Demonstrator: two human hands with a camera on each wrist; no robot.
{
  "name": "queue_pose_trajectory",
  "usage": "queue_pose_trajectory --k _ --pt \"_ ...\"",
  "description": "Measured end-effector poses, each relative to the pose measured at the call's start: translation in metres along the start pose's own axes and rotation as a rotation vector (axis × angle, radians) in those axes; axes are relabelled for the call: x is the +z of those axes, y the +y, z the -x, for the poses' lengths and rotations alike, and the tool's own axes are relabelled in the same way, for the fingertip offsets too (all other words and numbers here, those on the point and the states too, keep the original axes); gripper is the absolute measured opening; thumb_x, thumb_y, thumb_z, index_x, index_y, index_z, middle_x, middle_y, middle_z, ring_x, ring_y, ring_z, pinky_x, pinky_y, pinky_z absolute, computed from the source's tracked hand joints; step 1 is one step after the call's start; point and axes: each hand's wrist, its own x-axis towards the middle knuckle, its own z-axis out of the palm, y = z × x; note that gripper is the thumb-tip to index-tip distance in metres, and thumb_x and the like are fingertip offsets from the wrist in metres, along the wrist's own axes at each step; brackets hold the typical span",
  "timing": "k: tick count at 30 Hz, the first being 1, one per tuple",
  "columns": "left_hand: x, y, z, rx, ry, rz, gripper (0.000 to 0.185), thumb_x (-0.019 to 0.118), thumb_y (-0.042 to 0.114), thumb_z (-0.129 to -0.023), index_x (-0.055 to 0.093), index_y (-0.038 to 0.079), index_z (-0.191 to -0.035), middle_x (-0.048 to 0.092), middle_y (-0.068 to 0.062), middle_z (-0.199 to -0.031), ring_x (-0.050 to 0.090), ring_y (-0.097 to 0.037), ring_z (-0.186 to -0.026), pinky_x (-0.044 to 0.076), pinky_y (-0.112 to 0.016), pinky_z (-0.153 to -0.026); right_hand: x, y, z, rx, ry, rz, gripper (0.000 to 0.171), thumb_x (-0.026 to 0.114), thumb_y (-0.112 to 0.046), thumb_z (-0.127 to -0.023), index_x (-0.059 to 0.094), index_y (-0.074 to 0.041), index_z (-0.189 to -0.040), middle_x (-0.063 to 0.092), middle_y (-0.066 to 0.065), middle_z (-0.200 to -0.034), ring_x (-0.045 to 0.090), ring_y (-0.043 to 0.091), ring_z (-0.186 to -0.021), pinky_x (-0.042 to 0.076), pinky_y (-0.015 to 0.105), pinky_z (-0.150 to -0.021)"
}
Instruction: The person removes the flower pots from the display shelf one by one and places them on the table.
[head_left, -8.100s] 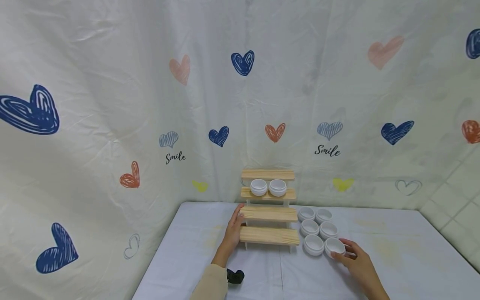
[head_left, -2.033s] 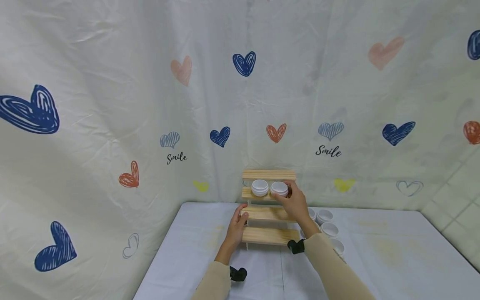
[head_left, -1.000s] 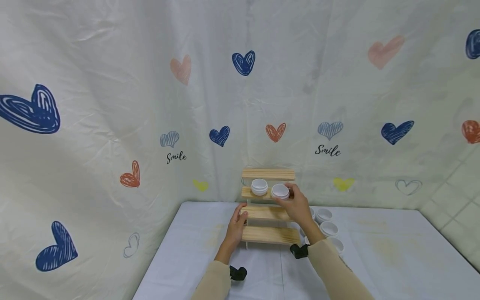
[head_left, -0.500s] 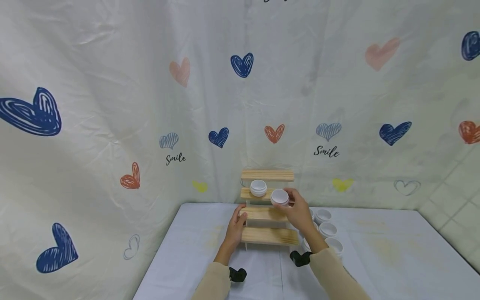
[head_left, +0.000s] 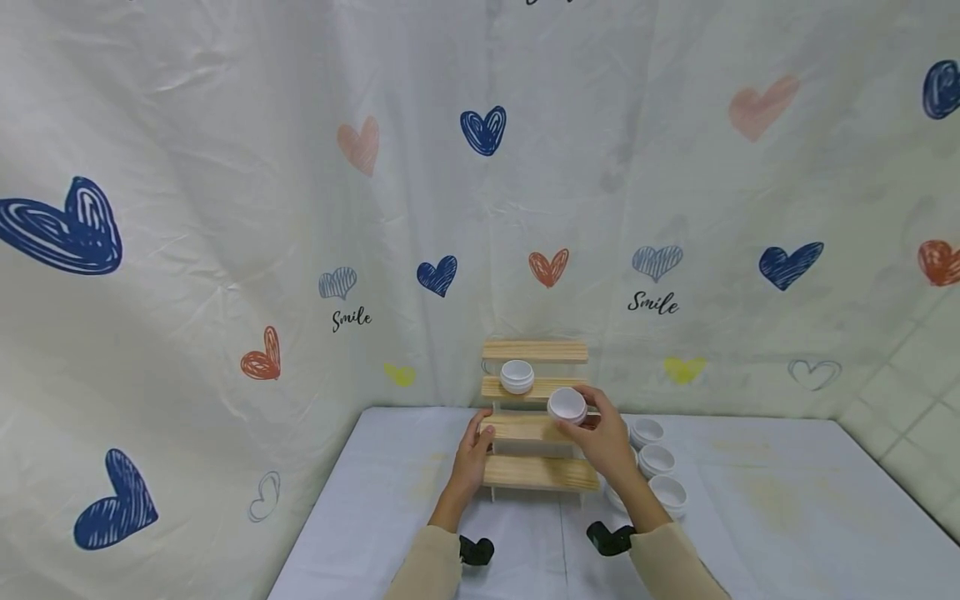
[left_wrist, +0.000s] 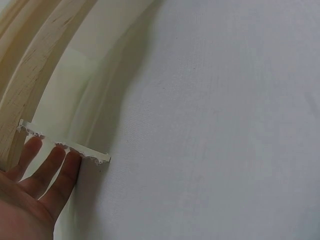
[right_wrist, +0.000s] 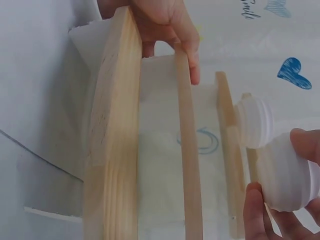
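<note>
Left hand rests against the left end of the wooden rack, on the side panel near the two lower steps. Fingers fairly straight, thumb on the front edge of the second step from the bottom. It grips nothing; in the left wrist view three fingertips lie flat against the rack's white side panel.

The rack stands at the back edge of the table, about mid-width, against the heart-printed cloth. Four steps. One white jar sits on the third step from the bottom, toward its left end.

Right hand holds a second white jar – thumb and fingers curled round its sides, mouth up. This jar is in the air, just above the right half of the second step from the bottom, in front of and below the step with the seated jar. The right wrist view shows the held jar pinched between fingertips, just beside the shelved jar, not touching the wood.

Right of the rack, on the table – more white jars in a close cluster, partly hidden by the right wrist. A black wrist camera mount shows at each sleeve.
</note>
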Motion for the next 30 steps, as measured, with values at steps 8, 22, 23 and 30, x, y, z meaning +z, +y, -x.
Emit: queue_pose_trajectory --k 8,22,23,30 --pt "0.0 0.002 0.001 0.007 0.0 0.002 0.048 0.047 0.043 -0.108 0.046 0.023 -0.152 0.06 -0.004 -0.109 0.053 -0.014 -0.1 0.043 -0.033 -0.089 -0.007 0.003 0.014 0.015 -0.002 -0.004 0.069 0.086 -0.018 -0.085 0.051 -0.013 -0.145 0.057 0.015 -0.132 0.063 0.019 -0.096 0.052 0.018 -0.075" --pt "-0.001 0.005 0.001 0.015 -0.02 0.006 0.045 0.046 0.037 -0.11 0.044 0.023 -0.152 0.062 -0.009 -0.124 0.053 -0.014 -0.104 0.044 -0.034 -0.09 -0.02 0.02 0.033 0.015 -0.042 -0.019 0.069 0.085 -0.017 -0.085 0.05 -0.016 -0.145 0.056 0.015 -0.138 0.063 0.014 -0.095 0.055 0.023 -0.074" --pt "-0.002 0.01 0.004 0.019 -0.028 0.008 0.044 0.046 0.035 -0.11 0.045 0.022 -0.152 0.062 -0.008 -0.124 0.053 -0.014 -0.104 0.044 -0.034 -0.09 -0.02 0.021 0.034 0.021 -0.046 -0.015 0.069 0.084 -0.016 -0.086 0.05 -0.015 -0.145 0.057 0.015 -0.138 0.063 0.014 -0.096 0.055 0.023 -0.074" --pt "0.0 -0.002 -0.002 0.017 -0.011 0.008 0.045 0.046 0.039 -0.11 0.045 0.024 -0.152 0.06 -0.006 -0.119 0.053 -0.016 -0.104 0.043 -0.035 -0.091 -0.025 0.029 0.042 0.038 -0.05 -0.008 0.071 0.085 -0.018 -0.085 0.049 -0.015 -0.146 0.055 0.016 -0.136 0.063 0.013 -0.092 0.054 0.024 -0.071"
